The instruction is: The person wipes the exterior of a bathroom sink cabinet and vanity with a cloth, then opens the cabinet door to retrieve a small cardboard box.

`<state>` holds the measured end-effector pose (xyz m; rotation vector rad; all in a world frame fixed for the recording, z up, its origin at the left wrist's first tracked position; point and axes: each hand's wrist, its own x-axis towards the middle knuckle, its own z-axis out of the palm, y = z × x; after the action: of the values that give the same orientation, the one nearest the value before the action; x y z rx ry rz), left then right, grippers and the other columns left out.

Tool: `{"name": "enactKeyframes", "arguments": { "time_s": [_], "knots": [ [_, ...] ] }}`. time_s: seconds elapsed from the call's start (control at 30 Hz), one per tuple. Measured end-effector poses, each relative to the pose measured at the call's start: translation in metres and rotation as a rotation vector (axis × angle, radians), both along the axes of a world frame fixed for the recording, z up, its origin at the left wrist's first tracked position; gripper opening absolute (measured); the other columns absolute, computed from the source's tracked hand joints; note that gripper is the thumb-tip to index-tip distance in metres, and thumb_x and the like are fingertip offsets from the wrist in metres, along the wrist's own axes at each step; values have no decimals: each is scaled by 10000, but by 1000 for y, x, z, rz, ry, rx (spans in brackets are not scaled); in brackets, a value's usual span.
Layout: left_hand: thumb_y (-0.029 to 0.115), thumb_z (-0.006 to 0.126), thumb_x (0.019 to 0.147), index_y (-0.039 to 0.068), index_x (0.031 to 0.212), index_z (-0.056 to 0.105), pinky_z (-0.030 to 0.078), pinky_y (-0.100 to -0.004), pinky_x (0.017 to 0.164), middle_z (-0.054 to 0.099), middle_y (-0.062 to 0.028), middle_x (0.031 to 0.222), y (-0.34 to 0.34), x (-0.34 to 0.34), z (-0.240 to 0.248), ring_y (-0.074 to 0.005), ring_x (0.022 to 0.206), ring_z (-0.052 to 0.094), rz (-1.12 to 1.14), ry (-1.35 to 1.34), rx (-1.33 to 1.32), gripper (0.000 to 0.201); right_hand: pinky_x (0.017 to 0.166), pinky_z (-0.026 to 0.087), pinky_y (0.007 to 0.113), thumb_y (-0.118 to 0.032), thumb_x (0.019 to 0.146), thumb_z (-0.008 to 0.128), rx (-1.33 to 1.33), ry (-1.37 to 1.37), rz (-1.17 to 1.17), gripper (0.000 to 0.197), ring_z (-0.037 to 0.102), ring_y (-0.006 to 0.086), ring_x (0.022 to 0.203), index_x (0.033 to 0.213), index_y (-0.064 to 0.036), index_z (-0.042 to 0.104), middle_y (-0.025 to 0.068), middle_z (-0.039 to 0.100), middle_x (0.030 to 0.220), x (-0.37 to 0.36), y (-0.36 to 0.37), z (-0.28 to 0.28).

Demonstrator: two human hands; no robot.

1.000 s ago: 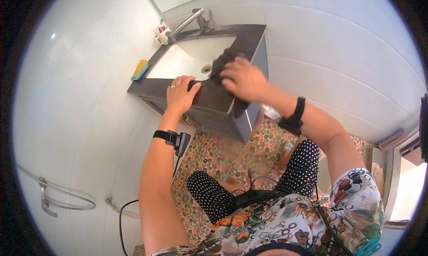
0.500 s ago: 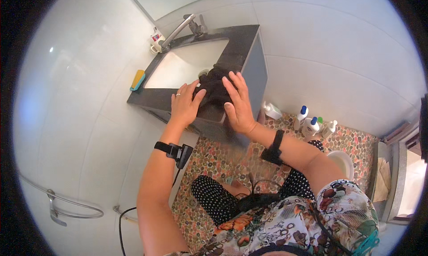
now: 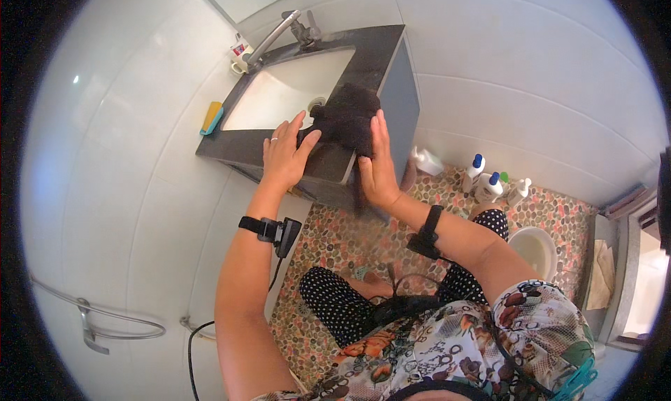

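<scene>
A dark brown or black piece of cloth [image 3: 347, 118] lies folded over the near right corner of the dark countertop [image 3: 381, 55]. Part of it reaches the rim of the white sink basin [image 3: 269, 93], and a strip hangs down the front. My left hand [image 3: 285, 155] rests at the cloth's left edge with fingers stretched and thumb apart, holding nothing. Against the right edge of the cloth, my right hand [image 3: 379, 169] stands on its side. Its fingers are extended, not wrapped round the fabric. Both wrists carry black straps.
Behind the basin rises a metal faucet [image 3: 276, 36], near a white cup [image 3: 241, 60]. A yellow and teal brush-like item [image 3: 211, 118] sits at the counter's left edge. Several pump bottles [image 3: 489, 186] stand on the pebble-patterned floor, with a white bucket [image 3: 535, 251] nearer me.
My right hand has turned onto its side and closed in on the cloth's right edge. The cloth looks flatter and more squared. My left hand stays nearly in place.
</scene>
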<state>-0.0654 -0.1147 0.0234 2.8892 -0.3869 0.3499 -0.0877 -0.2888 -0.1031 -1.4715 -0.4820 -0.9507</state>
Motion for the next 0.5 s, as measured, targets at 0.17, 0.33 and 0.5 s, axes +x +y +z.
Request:
{"name": "enactKeyframes", "arguments": {
  "time_s": [0.17,0.33,0.5],
  "knots": [
    [564,438,926,176,1404,435,251,-514,1065,492,-158,1361,1,9,-6,-328,1307,398,1,-71,32,616,1128,240,440,26,848,467,20,166,29,627,266,424,1377,1447,15,279,259,266,1494,-2,0,-9],
    [513,459,936,172,1367,469,334,-451,1010,551,-118,1278,5,18,-12,-305,1221,485,-21,-149,60,549,1036,352,476,-34,880,496,-65,195,-137,406,424,516,1156,1274,51,454,291,418,1342,1,-2,-39],
    [644,412,906,187,1404,452,167,-567,1118,419,-166,1451,2,23,-8,-315,1401,290,1,22,-20,677,838,476,514,-140,858,588,-453,587,-194,218,555,497,979,946,59,591,315,571,1074,22,-46,-117]
  ]
}}
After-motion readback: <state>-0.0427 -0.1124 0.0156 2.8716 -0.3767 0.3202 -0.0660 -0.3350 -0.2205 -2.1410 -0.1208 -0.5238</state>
